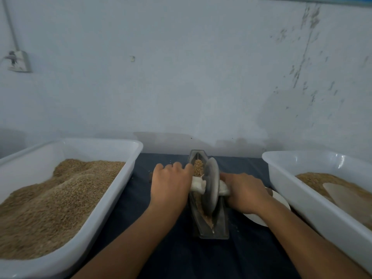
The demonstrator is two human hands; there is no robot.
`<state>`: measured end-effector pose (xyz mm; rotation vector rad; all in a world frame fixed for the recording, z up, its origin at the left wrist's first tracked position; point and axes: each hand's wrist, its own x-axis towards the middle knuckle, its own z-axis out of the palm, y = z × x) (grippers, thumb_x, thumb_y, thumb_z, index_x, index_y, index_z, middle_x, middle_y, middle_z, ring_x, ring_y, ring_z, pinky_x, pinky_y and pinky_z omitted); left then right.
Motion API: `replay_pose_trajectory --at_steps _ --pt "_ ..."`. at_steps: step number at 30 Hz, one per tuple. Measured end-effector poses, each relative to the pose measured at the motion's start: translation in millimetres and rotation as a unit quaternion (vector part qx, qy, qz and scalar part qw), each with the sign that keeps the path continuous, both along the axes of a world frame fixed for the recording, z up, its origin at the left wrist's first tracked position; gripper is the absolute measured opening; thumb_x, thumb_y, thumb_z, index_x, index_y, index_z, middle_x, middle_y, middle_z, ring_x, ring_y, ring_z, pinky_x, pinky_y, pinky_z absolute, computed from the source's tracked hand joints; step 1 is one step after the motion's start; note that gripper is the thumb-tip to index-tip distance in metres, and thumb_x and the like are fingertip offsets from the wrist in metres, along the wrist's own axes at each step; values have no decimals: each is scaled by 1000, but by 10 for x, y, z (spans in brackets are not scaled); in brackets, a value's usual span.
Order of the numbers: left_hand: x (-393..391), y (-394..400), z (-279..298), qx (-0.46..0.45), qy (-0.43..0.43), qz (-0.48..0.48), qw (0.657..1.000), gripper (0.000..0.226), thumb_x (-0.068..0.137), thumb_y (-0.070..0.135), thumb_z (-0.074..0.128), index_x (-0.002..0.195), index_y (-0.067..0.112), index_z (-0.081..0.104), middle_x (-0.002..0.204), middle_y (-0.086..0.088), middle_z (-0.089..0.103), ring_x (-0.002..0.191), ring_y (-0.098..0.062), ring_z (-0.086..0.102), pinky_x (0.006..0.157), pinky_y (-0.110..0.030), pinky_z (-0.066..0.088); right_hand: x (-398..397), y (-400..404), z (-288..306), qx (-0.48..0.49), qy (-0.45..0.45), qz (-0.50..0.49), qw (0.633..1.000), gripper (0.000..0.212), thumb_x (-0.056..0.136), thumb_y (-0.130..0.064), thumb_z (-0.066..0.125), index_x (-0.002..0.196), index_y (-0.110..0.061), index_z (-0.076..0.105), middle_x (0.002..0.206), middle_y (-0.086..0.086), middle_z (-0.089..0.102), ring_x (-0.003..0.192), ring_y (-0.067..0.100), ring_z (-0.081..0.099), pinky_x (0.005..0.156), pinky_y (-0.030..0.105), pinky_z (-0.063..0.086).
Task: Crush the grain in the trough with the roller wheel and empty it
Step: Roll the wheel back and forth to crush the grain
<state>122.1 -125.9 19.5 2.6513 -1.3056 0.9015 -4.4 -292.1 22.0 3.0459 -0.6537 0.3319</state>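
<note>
Nearest us, both forearms are reaching out over the dark-covered counter (173, 256), one on each side of the narrow metal trough (220, 216), and that looks deliberate: the roller wheel (211, 188) is standing upright in the channel, so its axle needs a push from both ends. The left hand (171, 186) is curling its grip around the cloth-wrapped handle (198, 184), and the right hand (244, 191) is clamping the other end the same way; the padding probably spares the palms. Whole grain (197, 168) is lying in the trough just beyond the wheel, finer meal nearer us. A pale plate (280, 200) is peeking out beneath the right wrist. Flanking everything, the left tub (112, 179) and the right tub (291, 184) are sitting within easy reach, likely supply and catch.
</note>
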Motion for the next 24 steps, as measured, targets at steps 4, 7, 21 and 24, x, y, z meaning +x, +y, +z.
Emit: replay_pose_trajectory --at_steps 4,7,21,24 --pt "-41 55 36 16 3 -1 1000 30 80 23 68 99 24 45 91 1 57 80 -21 58 70 -36 36 -90 53 -47 -21 -43 13 999 58 80 -46 62 128 -57 32 101 -8 69 92 22 66 60 33 35" --pt "-32 120 43 21 28 5 999 31 80 28 68 101 25 46 91 2 57 80 -20 59 71 -36 38 -74 112 -26 -52 -64 21 996 53 82 -48 60 129 -56 36 97 -10 68 89 19 66 60 33 35" --pt "-94 219 107 66 75 14 995 33 83 32 68 108 25 47 97 1 61 85 -23 62 81 -44 49 -158 267 23 -115 -81 23 990 39 86 -38 58 123 -41 47 99 -8 65 92 17 65 66 32 39" --pt "-111 228 118 66 78 12 995 35 83 33 68 109 25 47 99 1 61 87 -22 62 81 -42 47 -182 282 48 -109 -77 31 991 39 87 -41 58 125 -41 46 101 -8 65 93 17 64 68 32 40"
